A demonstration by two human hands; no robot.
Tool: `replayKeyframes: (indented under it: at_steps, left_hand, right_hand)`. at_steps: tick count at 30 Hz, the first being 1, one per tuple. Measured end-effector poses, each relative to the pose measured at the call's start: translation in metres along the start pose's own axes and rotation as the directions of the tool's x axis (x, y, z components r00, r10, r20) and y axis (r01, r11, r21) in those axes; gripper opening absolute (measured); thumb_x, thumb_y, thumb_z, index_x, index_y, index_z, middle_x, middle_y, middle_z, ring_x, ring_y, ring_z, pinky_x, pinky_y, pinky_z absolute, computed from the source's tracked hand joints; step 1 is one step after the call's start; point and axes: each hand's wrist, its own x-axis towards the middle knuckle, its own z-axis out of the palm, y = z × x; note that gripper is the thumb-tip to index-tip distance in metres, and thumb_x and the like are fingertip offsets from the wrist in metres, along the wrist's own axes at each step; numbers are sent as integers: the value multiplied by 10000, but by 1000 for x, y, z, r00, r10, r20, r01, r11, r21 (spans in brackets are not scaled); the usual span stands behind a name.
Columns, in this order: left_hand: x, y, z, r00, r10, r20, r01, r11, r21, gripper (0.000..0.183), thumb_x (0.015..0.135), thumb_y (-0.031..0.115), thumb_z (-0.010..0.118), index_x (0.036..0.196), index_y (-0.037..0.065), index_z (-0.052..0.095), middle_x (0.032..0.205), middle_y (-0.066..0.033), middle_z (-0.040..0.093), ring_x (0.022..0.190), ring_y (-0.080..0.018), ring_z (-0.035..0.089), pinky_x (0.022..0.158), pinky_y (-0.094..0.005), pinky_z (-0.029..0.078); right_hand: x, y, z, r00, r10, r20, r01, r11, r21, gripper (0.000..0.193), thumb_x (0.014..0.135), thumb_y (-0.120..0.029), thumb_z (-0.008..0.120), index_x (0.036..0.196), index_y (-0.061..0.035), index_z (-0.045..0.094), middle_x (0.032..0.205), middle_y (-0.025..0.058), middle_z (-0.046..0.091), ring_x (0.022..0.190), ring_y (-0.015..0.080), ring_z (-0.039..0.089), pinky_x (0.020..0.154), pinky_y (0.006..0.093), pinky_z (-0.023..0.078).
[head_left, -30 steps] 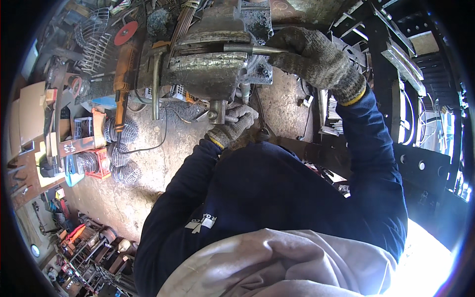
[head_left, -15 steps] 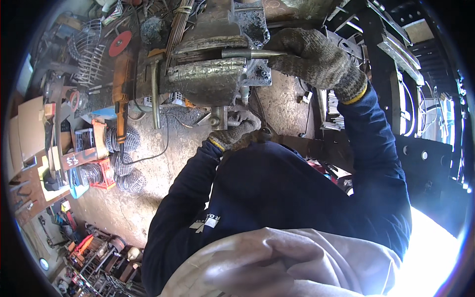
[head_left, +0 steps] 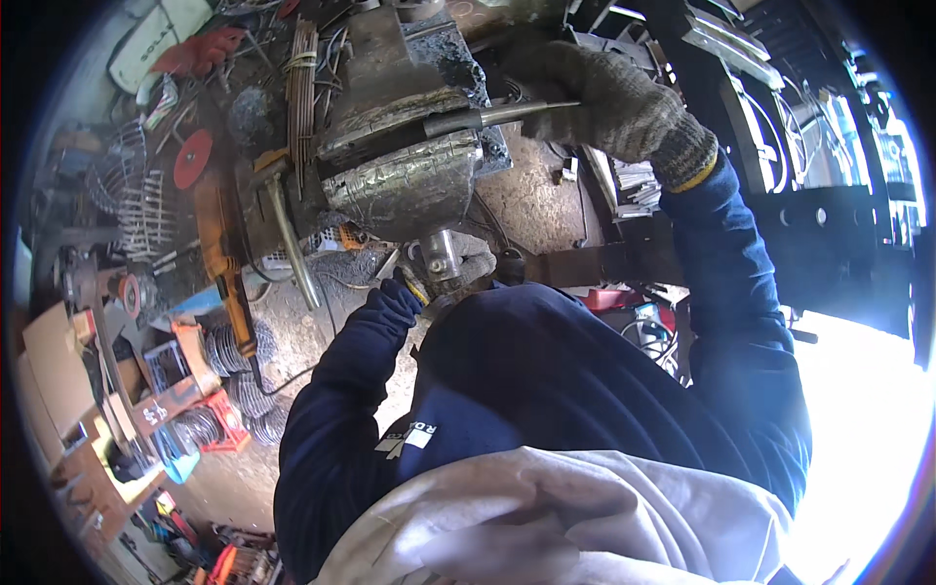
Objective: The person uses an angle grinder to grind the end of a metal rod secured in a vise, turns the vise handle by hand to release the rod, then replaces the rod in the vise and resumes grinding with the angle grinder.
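Tapered silver rod [head_left: 499,115], between jaws of grey steel vise [head_left: 400,200]; tightness unclear. Gloved right hand [head_left: 624,102], curled at rod; left hand [head_left: 475,259], half-hidden: grips indeterminable.

The vise screw [head_left: 442,257] hides part of the left hand [head_left: 475,260], leaving its grip unclear. The fingertips of the right hand [head_left: 624,109] are lost in dark blur; whether they close on the metal rod [head_left: 502,115] cannot be told. The vise [head_left: 405,190] conceals the rod's underside. At near left, the edge cuts off an orange-red item [head_left: 224,565]; glare [head_left: 863,429] washes out the near right.
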Motion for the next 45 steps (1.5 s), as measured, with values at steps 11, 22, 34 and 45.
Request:
replayKeyframes:
  at_steps: [11,22,34,45]
  left_hand:
    - [4,37,-40,966,-8,259,-18,995,98,333,934,372,671,1149,122,720,1223,-94,706,1203,-307,630,1051,-427,487]
    - [27,-36,-16,965,31,261,-64,991,120,363,951,367,631,1213,118,661,1239,-89,667,1196,-272,607,1061,-417,458]
    - [21,-101,37,974,116,-195,-36,927,373,401,969,362,587,1284,113,596,1255,-83,625,1189,-234,582,1072,-405,426]
    - [-21,-167,52,986,92,140,-163,720,674,630,1031,477,398,1553,127,361,1607,-99,379,1471,-233,364,1247,-393,264]
  right_hand:
    - [-58,-67,174,631,232,-740,-229,967,109,792,868,-327,825,1456,11,416,1482,277,462,1349,344,512,1043,441,499]
    - [-22,-71,227,670,690,-273,-662,722,200,794,807,-421,838,1381,-9,477,1240,221,672,1188,356,649,1029,436,499]
    - [-19,-60,238,601,716,-355,-641,698,321,766,774,-353,853,1371,-17,512,1245,210,678,1207,354,642,1012,427,509]
    - [-8,-92,216,706,641,-301,-625,764,161,493,879,-258,795,1284,-37,622,1080,115,718,1038,198,692,897,363,556]
